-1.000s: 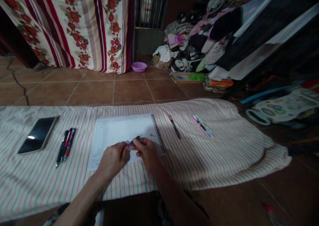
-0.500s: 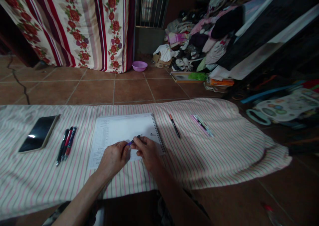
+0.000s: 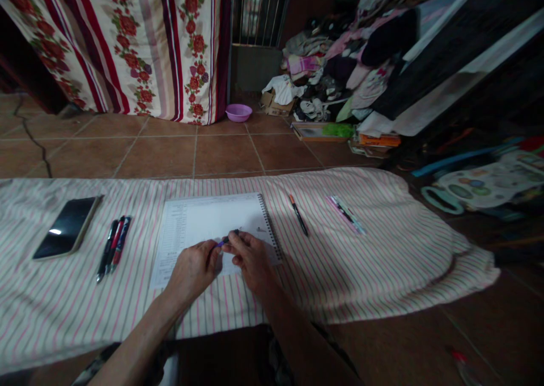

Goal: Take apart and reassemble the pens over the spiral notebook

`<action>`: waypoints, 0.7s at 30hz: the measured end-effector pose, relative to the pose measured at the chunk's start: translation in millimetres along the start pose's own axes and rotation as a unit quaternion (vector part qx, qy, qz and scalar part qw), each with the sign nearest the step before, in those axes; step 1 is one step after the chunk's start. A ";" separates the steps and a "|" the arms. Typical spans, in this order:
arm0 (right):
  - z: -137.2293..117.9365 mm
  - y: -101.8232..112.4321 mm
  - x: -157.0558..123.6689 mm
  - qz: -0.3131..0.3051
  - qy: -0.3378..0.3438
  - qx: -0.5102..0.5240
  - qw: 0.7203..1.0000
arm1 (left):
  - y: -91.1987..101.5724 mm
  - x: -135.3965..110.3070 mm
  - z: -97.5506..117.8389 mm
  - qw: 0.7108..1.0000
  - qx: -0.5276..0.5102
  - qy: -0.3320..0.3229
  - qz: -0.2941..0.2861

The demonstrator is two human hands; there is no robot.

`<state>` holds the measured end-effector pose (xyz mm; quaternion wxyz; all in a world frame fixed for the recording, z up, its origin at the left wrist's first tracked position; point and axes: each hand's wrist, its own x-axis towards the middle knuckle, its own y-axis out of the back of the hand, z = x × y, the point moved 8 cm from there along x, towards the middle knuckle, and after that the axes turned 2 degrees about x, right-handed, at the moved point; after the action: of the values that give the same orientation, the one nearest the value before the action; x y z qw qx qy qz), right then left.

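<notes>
My left hand (image 3: 193, 270) and my right hand (image 3: 250, 258) meet over the lower part of a spiral notebook (image 3: 212, 221) lying on a pink-striped cloth (image 3: 382, 255). Both hands pinch a small purple and black pen (image 3: 227, 240) between their fingertips, the left at its purple end, the right at its dark end. The notebook's open page carries a printed table on its left side.
A dark phone (image 3: 66, 228) and three pens (image 3: 113, 247) lie on the cloth to the left. An orange-tipped pen (image 3: 298, 215) and more pens (image 3: 345, 213) lie to the right. Beyond are tiled floor, a purple bowl (image 3: 238, 113), a floral curtain, and piled clothes.
</notes>
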<state>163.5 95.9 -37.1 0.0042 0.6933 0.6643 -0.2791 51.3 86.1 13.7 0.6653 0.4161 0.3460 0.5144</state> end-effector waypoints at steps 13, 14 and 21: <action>-4.4 -4.1 -1.3 -0.019 0.007 0.005 1.000 | -0.3 -1.0 -1.1 1.000 0.003 -0.001 -0.007; -3.9 -5.2 -1.8 -0.026 0.000 0.013 1.000 | 0.1 -1.1 -0.9 1.000 0.001 -0.002 -0.005; -0.8 -0.5 -1.8 0.000 -0.012 -0.030 0.999 | -1.0 -0.9 0.6 1.000 -0.007 0.003 -0.002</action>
<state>163.4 94.6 -35.5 0.0330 0.6896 0.6721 -0.2677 52.1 85.0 13.1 0.6680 0.4096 0.3450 0.5167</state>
